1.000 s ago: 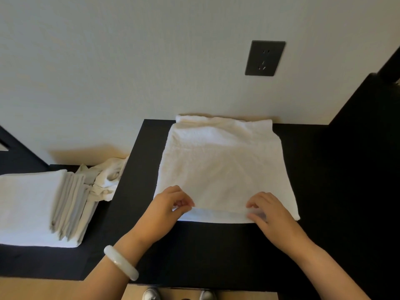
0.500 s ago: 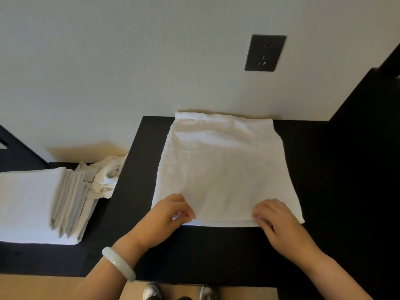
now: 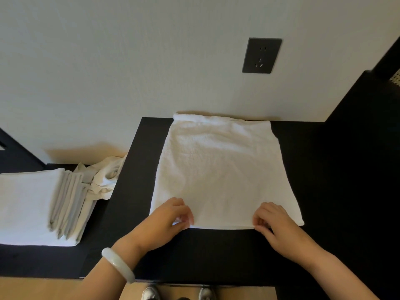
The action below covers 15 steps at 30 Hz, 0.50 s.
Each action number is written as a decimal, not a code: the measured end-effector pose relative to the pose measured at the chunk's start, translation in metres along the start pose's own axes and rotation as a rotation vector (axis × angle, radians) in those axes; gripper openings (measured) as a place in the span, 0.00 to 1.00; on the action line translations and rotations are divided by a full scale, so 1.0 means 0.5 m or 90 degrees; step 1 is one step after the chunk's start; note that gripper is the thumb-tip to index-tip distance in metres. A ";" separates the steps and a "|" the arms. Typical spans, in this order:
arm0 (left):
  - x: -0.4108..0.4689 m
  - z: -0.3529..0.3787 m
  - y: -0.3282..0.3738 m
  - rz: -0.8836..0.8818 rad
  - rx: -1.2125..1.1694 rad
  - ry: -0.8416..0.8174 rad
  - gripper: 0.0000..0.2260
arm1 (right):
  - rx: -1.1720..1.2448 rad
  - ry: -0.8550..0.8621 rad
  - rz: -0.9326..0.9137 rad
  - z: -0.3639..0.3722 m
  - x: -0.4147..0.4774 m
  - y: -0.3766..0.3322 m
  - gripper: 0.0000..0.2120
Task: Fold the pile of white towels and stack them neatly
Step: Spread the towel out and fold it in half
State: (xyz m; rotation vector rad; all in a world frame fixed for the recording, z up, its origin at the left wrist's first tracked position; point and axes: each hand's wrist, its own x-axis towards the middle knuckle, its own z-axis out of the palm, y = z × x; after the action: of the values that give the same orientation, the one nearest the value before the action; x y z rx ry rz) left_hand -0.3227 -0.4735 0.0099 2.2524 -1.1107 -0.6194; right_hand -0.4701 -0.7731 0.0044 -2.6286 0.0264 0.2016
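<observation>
A white towel is laid flat on the black bench. Its long axis is judged to run away from the person, from the near hem to the far hem, which is bunched against the wall. The near hem is held at two places. Close to its left corner it is pinched by the curled fingers of the left hand, and a little inside its right corner by the fingers of the right hand. Both hands are clamped on the cloth and lie equally near it, with the whole sheet stretching forward from the fingertips. The coming move is judged to be a lift of this hem and a carry straight toward the far hem, so the two corners have to travel level for the edges to meet. Bare bench is seen on the near side of the towel and to its right, up to a dark cabinet. Only a narrow strip is left on its left side, and no room is offered beyond the far hem. Left of the towel, well apart, a stack of folded towels is set on a dark surface that appears lower than the bench. Crumpled towels are heaped between that stack and the towel. A pale bracelet is worn on the left wrist.
</observation>
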 end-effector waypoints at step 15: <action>0.076 0.051 0.104 0.132 0.060 0.051 0.08 | 0.070 0.080 0.020 -0.003 0.012 -0.053 0.11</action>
State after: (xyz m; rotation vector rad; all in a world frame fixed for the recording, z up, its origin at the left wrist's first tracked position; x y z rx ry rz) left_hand -0.3469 -0.5378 0.0190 2.1824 -1.3355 -0.3968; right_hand -0.4625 -0.7507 0.0176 -2.5293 0.1176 0.0447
